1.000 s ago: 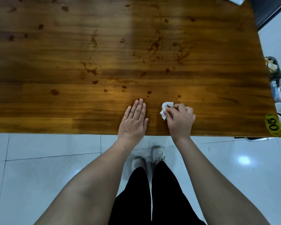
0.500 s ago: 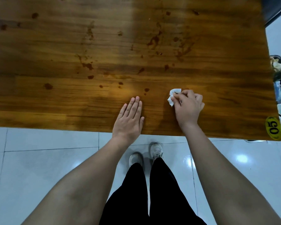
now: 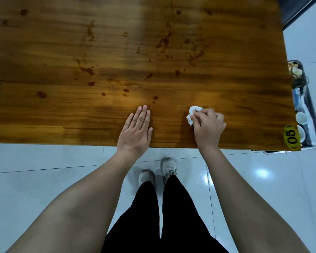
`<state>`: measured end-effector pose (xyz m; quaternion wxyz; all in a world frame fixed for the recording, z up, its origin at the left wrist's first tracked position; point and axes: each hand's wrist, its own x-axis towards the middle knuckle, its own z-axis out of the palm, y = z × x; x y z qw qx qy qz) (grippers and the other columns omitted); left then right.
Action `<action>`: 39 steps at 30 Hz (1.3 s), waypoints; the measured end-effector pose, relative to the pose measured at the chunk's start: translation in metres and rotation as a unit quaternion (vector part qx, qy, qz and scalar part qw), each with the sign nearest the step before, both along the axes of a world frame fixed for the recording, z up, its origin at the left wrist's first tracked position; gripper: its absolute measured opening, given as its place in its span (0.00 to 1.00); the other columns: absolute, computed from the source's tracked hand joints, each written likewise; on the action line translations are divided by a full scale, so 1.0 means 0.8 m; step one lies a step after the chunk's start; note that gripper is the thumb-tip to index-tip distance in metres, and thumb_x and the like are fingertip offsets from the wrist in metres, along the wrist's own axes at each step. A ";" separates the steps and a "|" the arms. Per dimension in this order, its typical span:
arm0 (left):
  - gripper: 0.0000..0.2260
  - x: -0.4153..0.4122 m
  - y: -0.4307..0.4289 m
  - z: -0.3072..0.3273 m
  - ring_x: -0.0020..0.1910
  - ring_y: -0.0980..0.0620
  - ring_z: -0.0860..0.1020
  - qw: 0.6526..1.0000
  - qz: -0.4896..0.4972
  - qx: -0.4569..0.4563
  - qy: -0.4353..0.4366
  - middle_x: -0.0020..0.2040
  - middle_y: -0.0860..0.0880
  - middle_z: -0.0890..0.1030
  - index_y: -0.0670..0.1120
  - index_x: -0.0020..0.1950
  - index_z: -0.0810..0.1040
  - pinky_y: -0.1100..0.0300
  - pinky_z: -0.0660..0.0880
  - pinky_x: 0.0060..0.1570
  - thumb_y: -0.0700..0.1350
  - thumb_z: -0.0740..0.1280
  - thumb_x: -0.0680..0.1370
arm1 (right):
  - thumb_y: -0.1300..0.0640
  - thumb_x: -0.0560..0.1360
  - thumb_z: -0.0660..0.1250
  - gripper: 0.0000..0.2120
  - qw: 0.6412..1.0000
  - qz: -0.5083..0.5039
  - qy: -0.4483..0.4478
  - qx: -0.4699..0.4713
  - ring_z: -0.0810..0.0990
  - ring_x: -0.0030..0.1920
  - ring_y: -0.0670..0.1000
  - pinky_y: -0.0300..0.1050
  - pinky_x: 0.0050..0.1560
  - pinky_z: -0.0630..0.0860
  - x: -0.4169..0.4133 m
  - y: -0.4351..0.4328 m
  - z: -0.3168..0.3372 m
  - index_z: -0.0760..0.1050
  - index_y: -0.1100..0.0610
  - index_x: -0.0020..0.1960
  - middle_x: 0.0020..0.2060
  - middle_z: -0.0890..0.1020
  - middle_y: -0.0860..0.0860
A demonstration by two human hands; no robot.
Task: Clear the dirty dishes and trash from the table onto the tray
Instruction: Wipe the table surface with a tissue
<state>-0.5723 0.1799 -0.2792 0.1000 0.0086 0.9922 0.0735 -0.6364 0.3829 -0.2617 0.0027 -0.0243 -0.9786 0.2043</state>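
Head view: a crumpled white tissue [image 3: 192,114] lies on the wooden table [image 3: 62,115] near its near edge, right of centre. It is a small, bright, lumpy wad with folded creases, and its left part sticks out past the fingers. The right hand [image 3: 207,126] pinches it, fingers curled over its right side and pressing it onto the wood. The left hand [image 3: 136,132] rests flat on the table just to the left, well apart from the tissue, fingers straight and held close together, thumb out to the side.

Dark brown stains [image 3: 163,42] and drips are scattered over the middle of the tabletop. A yellow oval sticker reading "05" [image 3: 292,136] sits at the near right corner.

Beyond the right edge, partly hidden by the table, a metal tray [image 3: 313,114] holds small white cups [image 3: 301,118] at its near end and a heap of brownish scraps [image 3: 295,70] at its far end.

Below, black trousers [image 3: 150,216] and pale sneakers [image 3: 169,167] stand on glossy white floor tiles [image 3: 44,157].
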 end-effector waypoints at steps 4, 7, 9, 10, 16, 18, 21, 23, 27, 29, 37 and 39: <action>0.29 -0.002 -0.001 0.001 0.72 0.55 0.32 1.000 0.002 0.003 -0.004 0.73 0.51 0.34 0.46 0.74 0.36 0.59 0.30 0.71 0.56 0.28 0.75 | 0.56 0.73 0.72 0.08 1.000 -0.022 0.015 0.015 0.73 0.51 0.62 0.48 0.45 0.59 0.029 0.015 -0.004 0.84 0.58 0.50 0.49 0.82 0.53; 0.28 -0.001 -0.001 0.001 0.72 0.55 0.32 1.000 0.001 0.008 0.002 0.73 0.51 0.34 0.46 0.74 0.36 0.60 0.30 0.71 0.56 0.28 0.75 | 0.56 0.73 0.72 0.08 0.999 -0.022 0.018 0.017 0.73 0.53 0.62 0.48 0.46 0.59 0.027 0.019 -0.005 0.84 0.58 0.49 0.50 0.81 0.54; 0.28 -0.001 -0.001 -0.001 0.73 0.55 0.33 1.000 0.000 0.010 0.004 0.74 0.51 0.35 0.46 0.74 0.37 0.60 0.31 0.71 0.56 0.29 0.76 | 0.54 0.75 0.70 0.09 0.999 -0.048 0.004 0.011 0.71 0.56 0.62 0.48 0.49 0.58 0.018 0.018 -0.006 0.84 0.57 0.51 0.53 0.79 0.54; 0.28 0.000 -0.002 -0.002 0.73 0.55 0.34 1.000 0.001 0.010 0.005 0.74 0.51 0.35 0.46 0.74 0.37 0.60 0.31 0.71 0.56 0.29 0.76 | 0.52 0.76 0.68 0.11 0.997 -0.077 -0.011 0.001 0.69 0.58 0.60 0.47 0.50 0.58 0.010 0.017 -0.006 0.83 0.57 0.53 0.55 0.78 0.54; 0.27 0.000 -0.002 -0.005 0.73 0.54 0.35 1.000 -0.001 -0.003 0.017 0.74 0.50 0.36 0.45 0.74 0.38 0.59 0.31 0.71 0.55 0.31 0.77 | 0.49 0.80 0.62 0.15 0.989 -0.145 -0.041 0.012 0.65 0.65 0.56 0.49 0.57 0.61 -0.046 0.021 -0.001 0.80 0.54 0.60 0.63 0.73 0.51; 0.27 0.000 -0.003 -0.008 0.75 0.53 0.40 1.000 -0.002 -0.013 0.025 0.75 0.49 0.41 0.44 0.75 0.43 0.59 0.34 0.72 0.55 0.35 0.79 | 0.48 0.80 0.61 0.15 0.989 -0.138 -0.039 0.020 0.65 0.64 0.56 0.49 0.57 0.61 -0.049 0.024 -0.003 0.79 0.54 0.61 0.63 0.74 0.51; 0.25 0.000 -0.003 -0.009 0.75 0.51 0.48 0.999 0.000 -0.022 0.032 0.77 0.46 0.51 0.41 0.75 0.51 0.57 0.41 0.73 0.53 0.42 0.81 | 0.48 0.80 0.60 0.16 0.990 -0.133 -0.026 0.039 0.66 0.64 0.56 0.51 0.57 0.61 -0.042 0.026 -0.004 0.79 0.55 0.62 0.62 0.75 0.51; 0.25 0.000 -0.003 -0.010 0.75 0.52 0.47 0.999 -0.004 -0.018 0.028 0.76 0.47 0.49 0.42 0.75 0.50 0.57 0.39 0.73 0.53 0.41 0.81 | 0.49 0.80 0.61 0.16 0.990 -0.131 -0.017 0.040 0.67 0.62 0.57 0.52 0.57 0.61 -0.033 0.029 -0.004 0.79 0.55 0.61 0.60 0.76 0.52; 0.25 -0.001 -0.003 -0.010 0.74 0.50 0.53 0.999 0.000 -0.018 0.041 0.75 0.45 0.55 0.41 0.74 0.55 0.55 0.47 0.73 0.52 0.45 0.81 | 0.51 0.79 0.64 0.14 0.992 -0.124 0.005 0.033 0.69 0.59 0.59 0.53 0.55 0.61 -0.012 0.040 -0.008 0.81 0.57 0.58 0.56 0.78 0.54; 0.24 -0.001 -0.003 -0.009 0.74 0.50 0.57 0.999 0.001 -0.016 0.041 0.75 0.43 0.61 0.40 0.73 0.58 0.54 0.50 0.72 0.51 0.48 0.81 | 0.51 0.78 0.65 0.13 0.992 -0.117 0.010 0.033 0.69 0.58 0.60 0.53 0.55 0.61 -0.014 0.041 -0.008 0.81 0.57 0.57 0.55 0.79 0.55; 0.25 -0.004 -0.003 0.002 0.73 0.47 0.62 1.000 0.001 -0.011 0.004 0.73 0.42 0.67 0.38 0.73 0.66 0.56 0.46 0.73 0.50 0.50 0.81 | 0.52 0.81 0.61 0.15 0.993 -0.113 -0.016 0.031 0.68 0.60 0.59 0.53 0.57 0.61 -0.052 0.030 0.007 0.80 0.58 0.60 0.55 0.78 0.55; 0.25 -0.004 -0.002 0.006 0.73 0.46 0.65 1.000 0.004 -0.007 -0.003 0.73 0.41 0.68 0.38 0.72 0.67 0.56 0.47 0.73 0.50 0.50 0.80 | 0.52 0.81 0.60 0.15 0.993 -0.097 -0.049 0.051 0.67 0.61 0.58 0.52 0.57 0.61 -0.069 0.026 0.017 0.80 0.57 0.60 0.56 0.77 0.54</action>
